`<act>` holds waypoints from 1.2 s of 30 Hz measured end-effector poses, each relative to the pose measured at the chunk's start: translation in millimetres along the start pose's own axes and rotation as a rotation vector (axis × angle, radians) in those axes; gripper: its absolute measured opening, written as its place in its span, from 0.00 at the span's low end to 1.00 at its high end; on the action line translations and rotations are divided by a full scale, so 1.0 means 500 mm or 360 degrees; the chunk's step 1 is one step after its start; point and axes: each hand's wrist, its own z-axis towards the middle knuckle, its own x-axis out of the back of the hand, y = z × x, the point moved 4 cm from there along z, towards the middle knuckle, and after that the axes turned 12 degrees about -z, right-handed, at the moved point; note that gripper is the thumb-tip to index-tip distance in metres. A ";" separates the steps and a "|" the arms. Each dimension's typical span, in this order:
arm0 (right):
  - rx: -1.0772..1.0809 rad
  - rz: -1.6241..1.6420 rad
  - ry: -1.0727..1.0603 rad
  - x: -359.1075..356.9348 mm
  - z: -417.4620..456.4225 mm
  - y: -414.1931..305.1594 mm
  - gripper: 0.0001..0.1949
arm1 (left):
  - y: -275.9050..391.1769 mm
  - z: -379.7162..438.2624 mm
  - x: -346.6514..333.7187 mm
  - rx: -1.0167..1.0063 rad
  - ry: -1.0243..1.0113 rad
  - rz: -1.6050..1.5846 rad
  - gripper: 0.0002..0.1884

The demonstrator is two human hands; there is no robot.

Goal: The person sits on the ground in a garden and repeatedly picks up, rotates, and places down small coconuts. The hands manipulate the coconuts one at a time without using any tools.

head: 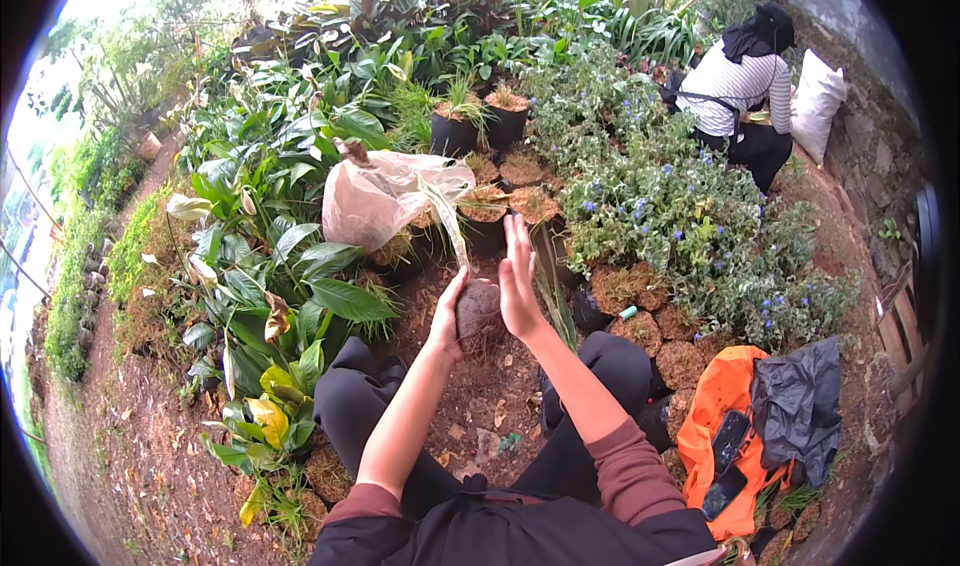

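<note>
A rounded brown ball of soil and roots (pixel 480 317) rests against my left hand (pixel 448 312), whose palm and fingers curve around its left side. Pale, limp leaves (pixel 450 224) rise from the top of the ball and lean up to the left. My right hand (pixel 519 290) is flat, fingers straight and raised, its palm facing the ball's right side; whether it touches is hard to tell. Just beyond the leaves, a whitish translucent plastic bag (pixel 375 200) lies over potted plants.
Black pots (pixel 453 134) with fibrous tops stand ahead. Broad-leaved plants (pixel 255 288) crowd the left, blue-flowered plants (pixel 660 198) the right. An orange bag (pixel 724 371) holds two phones (pixel 729 440), beside a black plastic bag (pixel 799 401). A crouching person (pixel 735 93) is near a white sack (pixel 817 104).
</note>
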 end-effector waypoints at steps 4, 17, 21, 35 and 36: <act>0.0108 -0.0105 0.0102 0.000 -0.014 -0.009 0.40 | 0.008 0.015 0.008 -0.0055 -0.0017 0.0052 0.21; 0.0357 -0.0541 0.0240 -0.018 -0.029 -0.052 0.31 | -0.029 -0.003 0.025 -0.0326 0.0211 0.0140 0.17; 0.0227 0.0064 0.0263 -0.016 -0.004 -0.023 0.28 | -0.017 0.025 0.035 -0.0224 0.0115 0.0043 0.17; 0.0008 0.0196 -0.0188 -0.017 -0.010 0.023 0.43 | -0.033 0.019 0.027 0.0058 0.0027 0.0143 0.24; -0.0035 0.0132 -0.0194 0.000 -0.006 0.013 0.43 | -0.026 0.009 0.019 0.0085 -0.0014 0.0183 0.27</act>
